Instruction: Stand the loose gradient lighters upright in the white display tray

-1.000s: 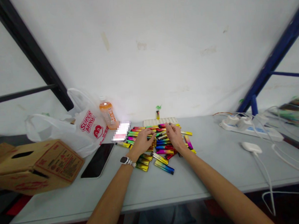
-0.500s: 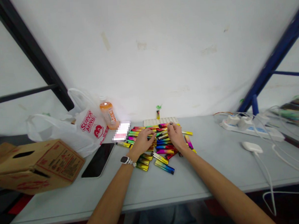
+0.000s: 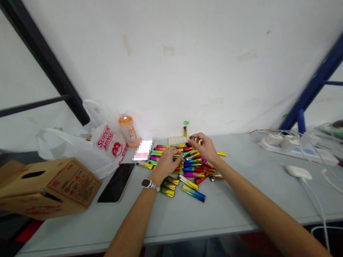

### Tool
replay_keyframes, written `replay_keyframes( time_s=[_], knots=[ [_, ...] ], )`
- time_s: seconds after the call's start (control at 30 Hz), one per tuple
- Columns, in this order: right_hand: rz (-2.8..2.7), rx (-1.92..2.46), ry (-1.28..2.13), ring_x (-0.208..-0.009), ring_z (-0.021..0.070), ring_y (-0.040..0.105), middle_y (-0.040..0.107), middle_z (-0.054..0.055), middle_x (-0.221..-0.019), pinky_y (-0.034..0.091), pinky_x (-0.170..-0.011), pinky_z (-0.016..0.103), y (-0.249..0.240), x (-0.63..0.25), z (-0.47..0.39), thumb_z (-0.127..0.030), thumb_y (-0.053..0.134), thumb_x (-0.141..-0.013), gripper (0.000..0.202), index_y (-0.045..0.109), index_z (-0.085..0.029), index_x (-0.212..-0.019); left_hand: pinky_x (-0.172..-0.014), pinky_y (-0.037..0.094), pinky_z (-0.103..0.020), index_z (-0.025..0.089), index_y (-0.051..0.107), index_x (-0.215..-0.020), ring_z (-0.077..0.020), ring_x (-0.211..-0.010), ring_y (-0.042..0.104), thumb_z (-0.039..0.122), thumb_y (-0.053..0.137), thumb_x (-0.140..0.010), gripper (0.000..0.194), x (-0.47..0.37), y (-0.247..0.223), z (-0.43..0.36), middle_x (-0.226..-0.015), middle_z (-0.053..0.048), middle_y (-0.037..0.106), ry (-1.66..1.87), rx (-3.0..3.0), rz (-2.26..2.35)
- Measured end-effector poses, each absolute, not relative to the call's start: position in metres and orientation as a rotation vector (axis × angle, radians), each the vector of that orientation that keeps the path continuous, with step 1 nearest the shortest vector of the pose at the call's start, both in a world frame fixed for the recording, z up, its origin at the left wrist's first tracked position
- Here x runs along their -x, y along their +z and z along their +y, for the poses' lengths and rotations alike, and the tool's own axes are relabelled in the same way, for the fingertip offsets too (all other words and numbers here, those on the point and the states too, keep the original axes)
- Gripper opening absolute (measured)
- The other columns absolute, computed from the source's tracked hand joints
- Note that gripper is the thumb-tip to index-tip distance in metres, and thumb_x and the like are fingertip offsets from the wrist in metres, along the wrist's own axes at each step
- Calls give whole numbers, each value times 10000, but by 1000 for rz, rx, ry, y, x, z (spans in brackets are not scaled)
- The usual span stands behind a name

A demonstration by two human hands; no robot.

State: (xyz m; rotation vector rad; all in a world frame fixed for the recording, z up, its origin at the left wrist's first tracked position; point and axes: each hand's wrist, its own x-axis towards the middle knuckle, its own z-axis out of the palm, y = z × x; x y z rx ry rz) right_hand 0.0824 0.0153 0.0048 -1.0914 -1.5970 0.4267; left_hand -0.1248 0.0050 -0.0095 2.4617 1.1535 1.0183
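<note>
A pile of shiny, multicoloured lighters point(image 3: 194, 174) lies spread on the grey table under both hands. My right hand point(image 3: 205, 146) is at the pile's far edge, by the white gridded tray point(image 3: 176, 140). Its thumb and fingers pinch a lighter point(image 3: 192, 138) whose dark end shows; the rest is mostly covered. My left hand point(image 3: 169, 162), with a watch at the wrist, rests low over the left part of the pile. Its fingers are curled inward, and what they hold, if anything, is hidden. One lighter point(image 3: 185, 131) stands upright at the tray, against the wall.
To the left are a black phone point(image 3: 117, 183), a cardboard box point(image 3: 74, 185), a white plastic bag point(image 3: 104, 146) and an orange drink bottle point(image 3: 128, 128). A power strip point(image 3: 300, 150) with cables and a white charger point(image 3: 299, 172) lie on the right.
My right hand has risen from the pile toward the tray, and a lighter's dark end now shows at its fingertips. My left hand stays over the pile. The view has shifted slightly.
</note>
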Motion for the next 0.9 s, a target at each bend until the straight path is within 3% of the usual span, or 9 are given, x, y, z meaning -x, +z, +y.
replay_keyframes(
  time_s=[0.13, 0.23, 0.4, 0.9],
  knots=[
    [-1683, 1095, 405, -638, 144, 597, 675, 3, -810, 476, -643, 275, 11, -83, 53, -336, 639, -826, 290, 614, -208, -1086, -872, 469, -362, 183, 701, -895, -211, -911, 616, 320, 537, -951, 221, 124, -9, 4, -929, -66, 677, 1008, -2463, 1175],
    [-1769, 1107, 331, -654, 138, 621, 688, 19, -878, 469, -645, 261, 13, -79, 84, -256, 621, -819, 163, 595, -203, -971, -864, 474, -362, 186, 703, -888, -213, -910, 617, 313, 548, -944, 208, 125, -11, 5, -933, -68, 675, 1003, -2464, 1189],
    [-1953, 1167, 208, -663, 150, 605, 653, 7, -741, 441, -668, 259, 14, -69, 121, -149, 594, -808, 50, 590, -194, -829, -890, 477, -366, 184, 697, -889, -217, -950, 618, 284, 554, -937, 181, 128, -11, 6, -952, -71, 679, 1006, -2476, 1180],
    [-2032, 1310, 79, -723, 164, 599, 692, 46, -776, 430, -719, 264, 20, -63, 140, -138, 586, -845, 132, 716, -149, -862, -887, 486, -381, 199, 702, -877, -225, -941, 625, 315, 552, -933, 198, 126, -8, 3, -945, -70, 687, 971, -2466, 1224]
  ],
)
